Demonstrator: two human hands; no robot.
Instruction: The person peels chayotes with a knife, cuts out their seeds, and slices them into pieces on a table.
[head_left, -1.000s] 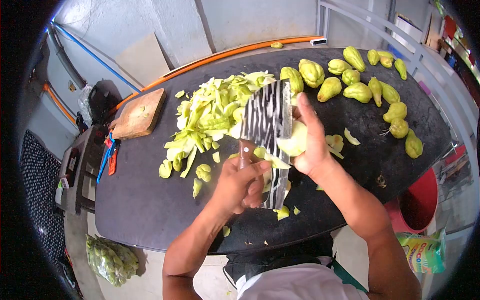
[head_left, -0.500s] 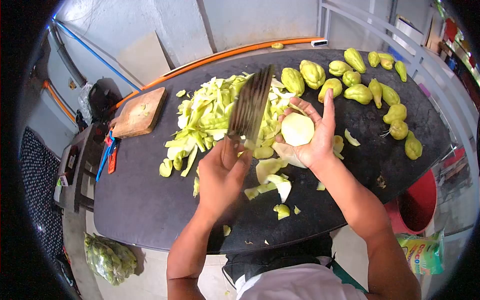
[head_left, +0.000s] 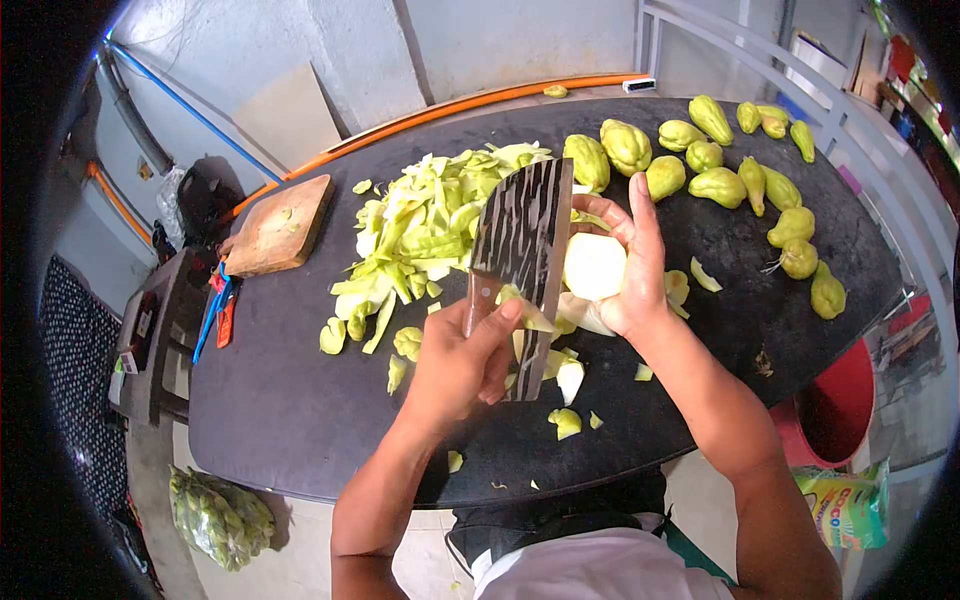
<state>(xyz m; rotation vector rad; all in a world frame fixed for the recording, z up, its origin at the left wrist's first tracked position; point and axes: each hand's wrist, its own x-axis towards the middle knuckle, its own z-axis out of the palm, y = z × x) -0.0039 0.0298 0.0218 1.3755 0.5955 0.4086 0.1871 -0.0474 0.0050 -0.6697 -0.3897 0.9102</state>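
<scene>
My left hand (head_left: 460, 355) is closed round the brown handle of a cleaver (head_left: 522, 225), its wide, streaked dark blade standing up with the long edge towards my right hand. A thin pale piece (head_left: 527, 312) shows by my left thumb, against the blade. In my right hand (head_left: 643, 285) sits a peeled chayote (head_left: 595, 267), its pale flat face towards me and close to the blade's edge; I cannot tell whether they touch. Behind the cleaver lies a heap of green chayote peelings (head_left: 425, 225), with loose scraps (head_left: 565, 423) below my hands.
Several whole chayotes (head_left: 717, 187) lie along the table's (head_left: 290, 400) far right side. A wooden chopping board (head_left: 280, 225) rests at the left edge, beside an orange-handled tool (head_left: 225, 320). A red bin (head_left: 835, 410) and a filled plastic bag (head_left: 220, 515) stand on the floor.
The cleaver has swung from a blurred tilt to a steadier pose, its blade lower and further right, nearer the chayote. The pale piece now shows by my left thumb. My right hand has barely moved.
</scene>
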